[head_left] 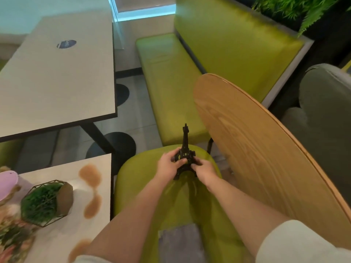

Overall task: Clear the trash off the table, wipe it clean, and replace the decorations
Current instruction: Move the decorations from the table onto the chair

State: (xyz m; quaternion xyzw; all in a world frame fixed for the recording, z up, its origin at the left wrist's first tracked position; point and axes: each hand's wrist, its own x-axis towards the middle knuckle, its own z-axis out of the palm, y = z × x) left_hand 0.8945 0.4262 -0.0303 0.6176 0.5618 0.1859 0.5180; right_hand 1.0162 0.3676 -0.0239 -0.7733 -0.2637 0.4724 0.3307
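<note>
A small black Eiffel Tower model (185, 149) stands upright over the green chair seat (136, 179). My left hand (169, 164) grips its lower part from the left, and my right hand (203, 170) grips its base from the right. The white table (76, 215) at the lower left carries brown spill stains (91, 175). On it lie a geometric wire planter with green moss (45, 203), tipped on its side, a pink object (7, 184) and flowers (13, 236) at the left edge. A grey cloth (180, 243) lies on the seat near me.
The chair's wooden backrest (256, 149) rises to the right. A green bench (171, 88) runs behind it, with a second white table (57, 78) at upper left holding a dark blue item (66, 44). A grey armchair (326, 111) and plants (296, 10) stand far right.
</note>
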